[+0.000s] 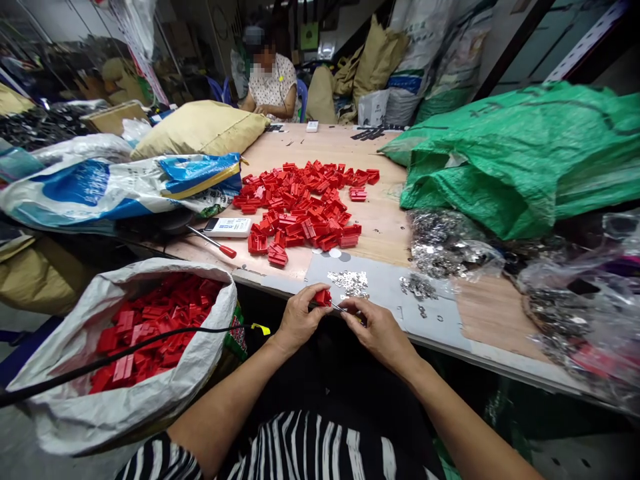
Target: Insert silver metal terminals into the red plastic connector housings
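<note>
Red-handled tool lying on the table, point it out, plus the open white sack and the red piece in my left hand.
Red-handled tool [227, 252]: head view, on its handle.
White sack [150, 412]: head view, on its near wall.
Red piece [324, 297]: head view, on its exposed side.

The striped top [300, 443] and left sleeve [159, 460] are black and white.
</note>
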Motion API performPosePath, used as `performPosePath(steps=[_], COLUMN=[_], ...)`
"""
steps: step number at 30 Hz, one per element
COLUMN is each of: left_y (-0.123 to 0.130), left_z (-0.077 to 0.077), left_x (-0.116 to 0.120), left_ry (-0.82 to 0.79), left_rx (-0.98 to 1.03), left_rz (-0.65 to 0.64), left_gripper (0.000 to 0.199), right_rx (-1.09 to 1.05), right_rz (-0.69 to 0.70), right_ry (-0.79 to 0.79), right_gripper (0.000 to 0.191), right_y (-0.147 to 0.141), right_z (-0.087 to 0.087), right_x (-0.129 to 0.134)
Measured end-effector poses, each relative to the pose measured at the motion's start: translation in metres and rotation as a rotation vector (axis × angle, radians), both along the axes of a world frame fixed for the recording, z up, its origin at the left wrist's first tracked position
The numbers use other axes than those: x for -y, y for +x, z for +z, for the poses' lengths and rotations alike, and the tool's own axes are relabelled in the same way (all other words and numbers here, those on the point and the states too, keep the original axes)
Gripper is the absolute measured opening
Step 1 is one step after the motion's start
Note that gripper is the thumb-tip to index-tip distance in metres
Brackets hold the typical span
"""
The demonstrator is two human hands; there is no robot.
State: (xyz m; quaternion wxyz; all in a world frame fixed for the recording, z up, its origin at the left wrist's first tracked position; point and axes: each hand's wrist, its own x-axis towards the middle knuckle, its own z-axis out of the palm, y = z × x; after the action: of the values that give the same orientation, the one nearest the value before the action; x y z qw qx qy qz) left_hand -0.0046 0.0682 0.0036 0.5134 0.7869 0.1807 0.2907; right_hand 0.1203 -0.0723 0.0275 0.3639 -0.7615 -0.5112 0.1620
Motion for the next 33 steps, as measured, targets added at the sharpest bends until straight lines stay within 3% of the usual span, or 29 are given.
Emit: performPosePath(steps=[8, 16, 25, 33], left_y=[0.004, 0.005, 0.006, 0.006], left_z=[0.0, 0.001, -0.003, -0.003], left_x=[-0.007, -0.008, -0.009, -0.004], left_ry=[0.162, 0.185, 0.193, 0.108], left_rx=[-0.033, -0.06, -0.027, -0.03], left_rz=[-0.089, -0.106, -0.109, -0.054], left_gripper=[0.04, 0.044, 0.04, 0.036], right_rx=[0.051, 0.026, 0.058, 0.219], right_rz=[0.034, 0.044, 0.032, -0.005], right_ry=[-0.023, -0.024, -0.126, -0.251], right_gripper=[0.015, 0.016, 0.018, 0.016], right_y=[0.004, 0.005, 0.003, -0.008], right_z=[-0.002, 0.001, 0.004, 0.012], right_x=[-0.005, -0.005, -0.011, -0.019])
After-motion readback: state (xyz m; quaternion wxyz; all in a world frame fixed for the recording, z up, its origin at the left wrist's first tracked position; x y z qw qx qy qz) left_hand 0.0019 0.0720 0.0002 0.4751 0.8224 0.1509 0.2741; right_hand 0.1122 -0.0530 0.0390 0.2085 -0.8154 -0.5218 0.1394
